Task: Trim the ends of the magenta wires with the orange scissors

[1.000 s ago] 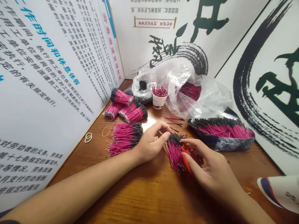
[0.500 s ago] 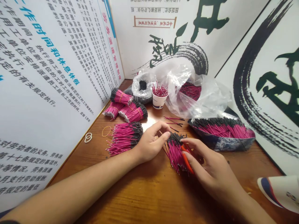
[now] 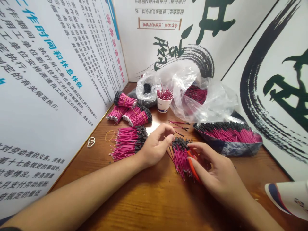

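My left hand (image 3: 157, 144) is closed in a pinch, thumb against forefinger, on what looks like a thin wire, mostly hidden by the fingers. Just right of it lies a loose pile of pink wires (image 3: 181, 158) with black sleeved ends pointing away from me. My right hand (image 3: 214, 170) is wrapped round a red-handled tool (image 3: 193, 163), apparently small pliers or cutters, held over the right edge of this pile. The tool's jaws are hard to see against the black ends. A neater stack of the same wires (image 3: 128, 142) lies left of my left hand.
Banded wire bundles (image 3: 134, 114) lie at the back left. Behind stand a paper cup (image 3: 164, 104) of wires and plastic bags (image 3: 209, 109). A dark tray (image 3: 231, 149) of wires is at right, with a tipped cup (image 3: 288, 199) nearer. Rubber bands (image 3: 90, 142) lie left.
My right hand has shifted very slightly, and the tool's tip has drawn back from my left fingertips. The left hand is nearly where it was, still pinched.
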Tool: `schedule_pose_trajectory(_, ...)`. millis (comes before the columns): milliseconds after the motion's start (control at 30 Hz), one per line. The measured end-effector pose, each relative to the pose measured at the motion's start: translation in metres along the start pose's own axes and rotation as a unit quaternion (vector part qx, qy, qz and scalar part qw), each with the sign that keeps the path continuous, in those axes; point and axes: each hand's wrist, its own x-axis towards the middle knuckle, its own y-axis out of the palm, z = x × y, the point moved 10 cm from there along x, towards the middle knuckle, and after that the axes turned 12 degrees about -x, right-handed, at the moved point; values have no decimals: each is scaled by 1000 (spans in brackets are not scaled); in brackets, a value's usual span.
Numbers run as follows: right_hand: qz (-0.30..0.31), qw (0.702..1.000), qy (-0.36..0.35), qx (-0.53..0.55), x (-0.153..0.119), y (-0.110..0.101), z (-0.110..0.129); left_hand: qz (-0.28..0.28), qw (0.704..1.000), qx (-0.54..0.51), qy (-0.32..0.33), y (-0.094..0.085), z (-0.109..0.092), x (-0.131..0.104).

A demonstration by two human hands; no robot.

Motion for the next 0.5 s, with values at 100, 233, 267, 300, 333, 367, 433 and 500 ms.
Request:
schedule_pose_trajectory(100, -5, 1000, -1, -5, 1, -2, 0, -7, 1000, -15, -10, -2, 4, 1)
schedule_pose_trajectory(233, 3, 1000, 4, -19, 1, -1, 1, -13, 999, -23, -25, -4, 8, 1)
schedule_pose_trajectory(267, 6, 1000, 3, -22, 1, -1, 1, -14, 999, -28, -28, -4, 9, 1)
schedule_pose_trajectory(300, 9, 1000, 2, -24, 0, 0, 2, -15, 999, -34, -31, -4, 9, 2)
schedule_pose_trajectory(333, 12, 1000, 1, -24, 0, 0, 2, -16, 998, -40, -34, -5, 10, 2)
schedule_pose_trajectory(367, 15, 1000, 0, -24, 0, 1, 2, -17, 998, -47, -37, -4, 10, 2)
schedule_pose_trajectory(433, 17, 1000, -1, -23, 0, 2, 2, -16, 997, -61, -45, -4, 12, 2)
schedule_pose_trajectory(500, 17, 1000, -1, -23, 0, 2, 2, -12, 996, -71, -59, -3, 15, 1)
